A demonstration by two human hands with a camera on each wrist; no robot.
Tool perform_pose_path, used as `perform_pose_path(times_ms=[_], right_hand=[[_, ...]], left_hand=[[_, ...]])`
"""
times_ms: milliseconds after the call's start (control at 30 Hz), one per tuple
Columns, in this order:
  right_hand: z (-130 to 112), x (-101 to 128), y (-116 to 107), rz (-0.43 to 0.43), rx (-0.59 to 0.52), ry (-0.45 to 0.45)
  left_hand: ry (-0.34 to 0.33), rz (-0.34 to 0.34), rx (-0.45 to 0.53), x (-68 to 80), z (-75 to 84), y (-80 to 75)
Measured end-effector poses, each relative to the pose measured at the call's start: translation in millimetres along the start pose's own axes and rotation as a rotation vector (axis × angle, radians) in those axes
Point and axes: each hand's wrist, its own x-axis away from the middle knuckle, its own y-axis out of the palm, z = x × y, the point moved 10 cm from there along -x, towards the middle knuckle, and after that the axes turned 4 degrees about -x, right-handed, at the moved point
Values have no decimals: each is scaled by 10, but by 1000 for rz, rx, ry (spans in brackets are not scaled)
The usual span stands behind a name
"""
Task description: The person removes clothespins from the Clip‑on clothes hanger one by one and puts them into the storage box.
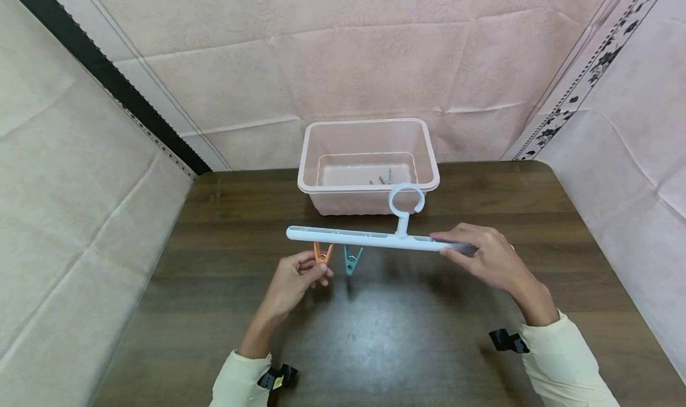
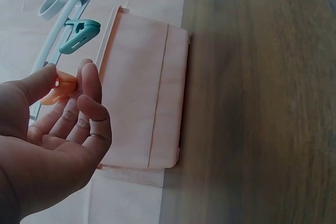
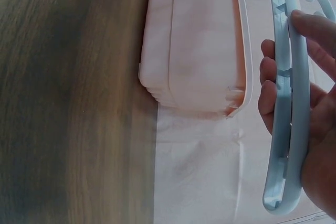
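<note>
- Pinching the orange clip [image 1: 322,258], the left hand [image 1: 292,283] is on the near side of the bin [image 1: 370,188].
- Gripping the right end of the hanger [image 1: 343,236], the right hand [image 1: 490,255] is near-right of the bin.
- Held above the bench [image 1: 375,347], the hanger spans the bin's near side.
- The teal clip [image 1: 351,264] hangs there too.

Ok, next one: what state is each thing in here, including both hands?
Blue hanger: held off the table, hook upward.
Right hand: gripping the hanger near one end.
Left hand: pinching the orange clip.
Orange clip: at the hanger's bar; whether fastened, unclear.
Teal clip: attached, hanging below the bar.
Pink bin: upright, open-topped, small items inside.
</note>
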Motion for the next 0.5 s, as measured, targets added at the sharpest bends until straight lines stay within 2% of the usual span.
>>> perform_pose_path(times_ms=[500], right_hand=[[14,-4,16,-5,-8,-4]], left_hand=[[27,-11,8,-15,16,25]])
